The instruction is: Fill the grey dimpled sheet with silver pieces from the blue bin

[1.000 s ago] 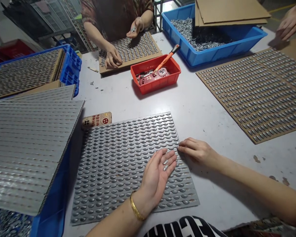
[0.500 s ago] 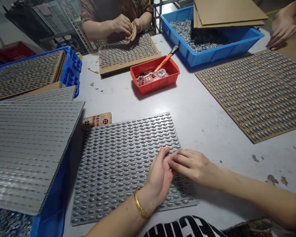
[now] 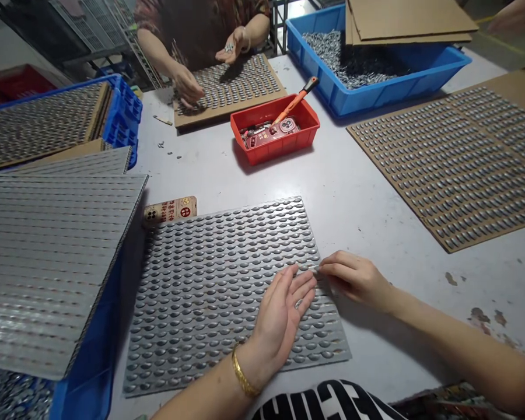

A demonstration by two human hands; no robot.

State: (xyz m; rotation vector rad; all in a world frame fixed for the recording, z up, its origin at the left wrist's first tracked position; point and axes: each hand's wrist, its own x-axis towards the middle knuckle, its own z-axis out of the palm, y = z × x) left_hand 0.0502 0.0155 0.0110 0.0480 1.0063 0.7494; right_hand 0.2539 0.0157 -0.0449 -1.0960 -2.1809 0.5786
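A grey board (image 3: 219, 274) lies before me, covered with rows of small oval metal pieces. Over its right part my left hand (image 3: 280, 315) is turned palm up, fingers extended and slightly cupped, holding a small metal piece (image 3: 298, 304) against the fingers. A gold bracelet circles that wrist. My right hand (image 3: 352, 277) pinches at the board's right edge, its fingertips on a small oval metal piece at the end of a row; the fingers partly hide it. Beyond the board's far left corner lies a patterned phone-like case (image 3: 170, 210).
A red bin (image 3: 275, 140) holds a phone and an orange-handled tool. Blue crates (image 3: 359, 99) of metal pieces stand behind and at left. Grey boards (image 3: 56, 262) overhang the left crate. A brown board (image 3: 459, 169) lies right. Across the table, a person's hands (image 3: 188, 87) work over another board.
My right hand has moved off my left palm to the board's right edge. My left fingers have opened out. The person opposite has parted their hands, one lowering to their board.
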